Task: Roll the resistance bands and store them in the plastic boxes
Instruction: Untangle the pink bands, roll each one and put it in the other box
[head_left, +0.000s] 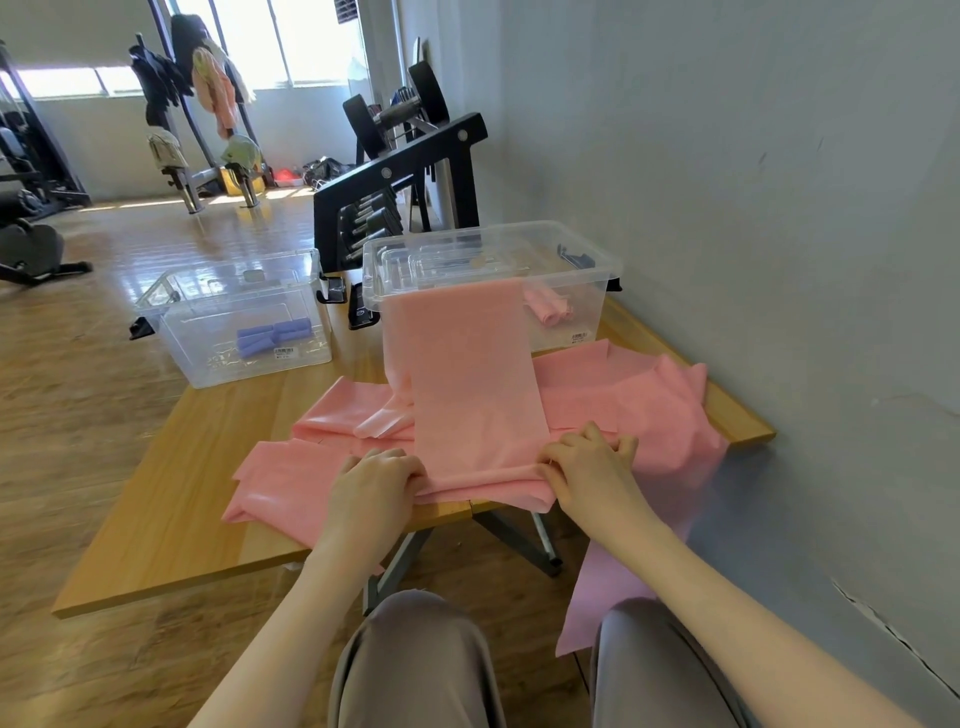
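From the head view, the left hand (371, 480) and right hand (589, 465) each pinch the near folded end of a long pink stretchy resistance band (467, 374) on the wooden counter (171, 540). That band runs up over the rim of the right clear plastic box (571, 291), which holds pink rolls (548, 310). The left clear plastic box (208, 332) holds purple rolls (272, 335), and more loose pink bands (649, 400) lie beneath.
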